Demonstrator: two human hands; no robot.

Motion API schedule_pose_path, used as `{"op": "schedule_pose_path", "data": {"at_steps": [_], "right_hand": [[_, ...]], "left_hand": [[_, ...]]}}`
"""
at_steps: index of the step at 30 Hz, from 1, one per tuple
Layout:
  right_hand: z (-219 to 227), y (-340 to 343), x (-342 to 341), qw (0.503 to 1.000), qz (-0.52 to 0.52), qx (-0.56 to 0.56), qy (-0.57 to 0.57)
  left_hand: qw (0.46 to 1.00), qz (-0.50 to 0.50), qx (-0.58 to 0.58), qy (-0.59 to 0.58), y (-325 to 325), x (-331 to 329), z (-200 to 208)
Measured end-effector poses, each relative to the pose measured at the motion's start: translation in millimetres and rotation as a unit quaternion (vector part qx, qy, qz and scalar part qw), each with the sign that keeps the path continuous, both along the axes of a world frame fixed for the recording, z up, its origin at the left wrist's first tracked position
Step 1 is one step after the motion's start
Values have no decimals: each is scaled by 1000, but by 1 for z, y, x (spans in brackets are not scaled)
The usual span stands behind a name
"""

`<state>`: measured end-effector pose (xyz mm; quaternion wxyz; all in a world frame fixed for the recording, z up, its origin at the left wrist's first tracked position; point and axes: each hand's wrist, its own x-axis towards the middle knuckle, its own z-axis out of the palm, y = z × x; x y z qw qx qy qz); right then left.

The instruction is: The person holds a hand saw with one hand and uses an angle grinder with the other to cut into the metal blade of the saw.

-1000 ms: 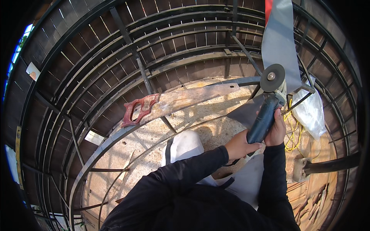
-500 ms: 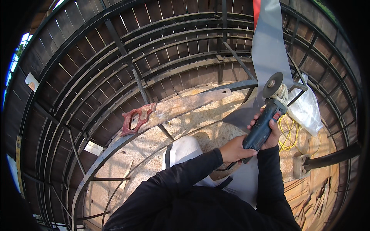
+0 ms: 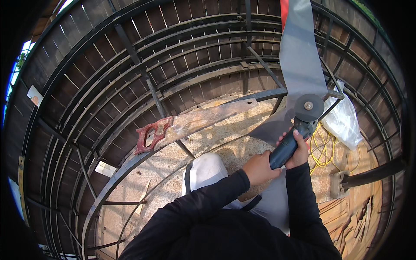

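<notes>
Both my hands grip an angle grinder [image 3: 286, 148] with a dark body, held in front of me over my light trousers. My left hand [image 3: 261, 168] wraps round its rear end. Farther up the body, my right hand [image 3: 299, 149] is closed, its thumb lying along the top by the head. The flat face of the round cutting disc [image 3: 309, 107] is turned up to view, in front of the grey sheet. A handsaw [image 3: 208, 119] with a worn red handle lies across the curved metal frame [image 3: 143, 162] to the left, touched by neither hand.
A long grey sheet [image 3: 301, 56] with a red edge hangs over the frame ahead. Clear plastic [image 3: 343, 117] and a yellow cord [image 3: 321, 149] lie at right, near a dark post [image 3: 375, 175]. Wood scraps [image 3: 357, 225] lie lower right. Slatted walls with curved metal bars surround me.
The grinder has rolled in my hands, so its disc now faces up and sits slightly lower. My right thumb has moved up towards the grinder's head. The saw stays on the frame.
</notes>
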<state>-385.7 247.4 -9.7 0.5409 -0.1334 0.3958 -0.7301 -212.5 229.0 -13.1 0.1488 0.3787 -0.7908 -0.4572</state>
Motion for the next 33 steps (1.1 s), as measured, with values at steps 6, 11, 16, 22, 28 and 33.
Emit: {"op": "schedule_pose_path", "data": {"at_steps": [6, 11, 16, 22, 28, 33], "right_hand": [[-9, -5, 2, 997, 56, -7, 52], [0, -6, 11, 989, 97, -28, 105], [-5, -12, -9, 994, 74, -32, 70], [-16, -26, -15, 994, 103, -17, 18], [-20, -38, -18, 992, 122, -18, 32], [-20, -42, -19, 990, 120, -39, 62]], "left_hand": [[998, 6, 24, 57, 10, 9, -15], [988, 36, -12, 147, 8, 78, 7], [876, 271, -379, -124, -24, 212, 39], [802, 289, -413, -321, -33, 299, 12], [809, 295, -421, -285, -57, 311, 0], [803, 302, -454, -240, -55, 319, 15]]}}
